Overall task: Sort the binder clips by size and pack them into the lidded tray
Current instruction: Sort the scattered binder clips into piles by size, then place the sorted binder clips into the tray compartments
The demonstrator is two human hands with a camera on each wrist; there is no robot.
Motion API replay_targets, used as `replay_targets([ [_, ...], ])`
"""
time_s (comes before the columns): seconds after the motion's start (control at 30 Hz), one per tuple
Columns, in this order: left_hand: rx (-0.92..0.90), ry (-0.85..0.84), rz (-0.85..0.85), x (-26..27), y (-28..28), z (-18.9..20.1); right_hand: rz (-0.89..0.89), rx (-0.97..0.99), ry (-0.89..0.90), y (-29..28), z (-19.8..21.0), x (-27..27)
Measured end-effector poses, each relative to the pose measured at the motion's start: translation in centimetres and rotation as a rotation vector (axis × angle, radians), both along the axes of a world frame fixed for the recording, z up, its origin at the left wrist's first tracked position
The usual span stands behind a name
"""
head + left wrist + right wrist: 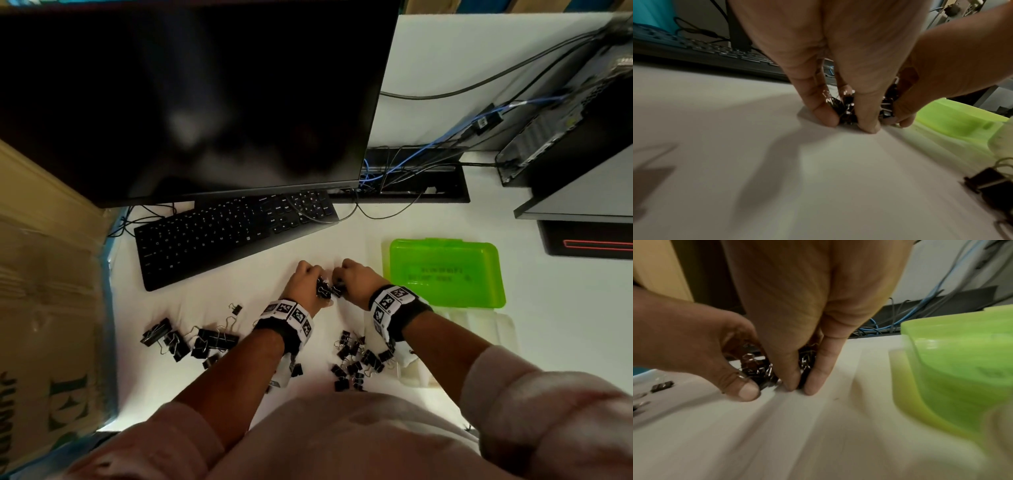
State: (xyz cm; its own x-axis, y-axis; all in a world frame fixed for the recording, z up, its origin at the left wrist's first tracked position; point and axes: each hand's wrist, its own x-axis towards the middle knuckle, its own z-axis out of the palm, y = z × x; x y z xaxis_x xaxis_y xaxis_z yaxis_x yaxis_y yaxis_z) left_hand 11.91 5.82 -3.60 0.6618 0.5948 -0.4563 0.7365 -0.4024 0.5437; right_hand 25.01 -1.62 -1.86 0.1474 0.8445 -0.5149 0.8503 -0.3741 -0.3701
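A clump of small black binder clips (327, 290) lies on the white table between my two hands. My left hand (303, 279) curls round it from the left, fingertips (828, 117) down on the table. From the right, my right hand (354, 279) cups the same clump (756, 369), its fingers (813, 386) touching the surface. The tray lies open to the right, with a green half (445, 270) and a clear half (486, 329) nearer me. Larger clips (195, 339) are heaped at the left. A pile of mid-size clips (356, 359) sits under my right forearm.
A black keyboard (233, 236) and a dark monitor (205, 96) stand behind the hands. Cables (404, 171) and a computer case (565, 130) fill the back right. A cardboard box (44, 308) borders the table's left edge.
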Motion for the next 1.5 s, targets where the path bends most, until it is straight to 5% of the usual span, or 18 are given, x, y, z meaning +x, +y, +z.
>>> replay_targets([
  [0.4,0.061,-0.083,0.085,-2.2,1.0,1.6,-0.218,0.084,0.229,-5.2,6.3,3.0],
  [0.8,0.006,-0.226,-0.208,1.8,-7.0,4.7,-0.352,0.017,0.083,-16.0,5.3,-2.6],
  [1.03,-0.004,-0.21,-0.327,3.6,-9.7,3.8,-0.389,0.003,-0.071,-17.2,4.1,-2.2],
  [1.33,-0.015,-0.214,-0.417,5.0,-11.0,3.9,-0.359,0.019,-0.051,-18.4,4.0,-2.6],
  [1.5,0.025,-0.162,-0.558,5.3,-11.5,4.1,-0.528,0.129,-0.138,-19.3,5.3,-0.6],
])
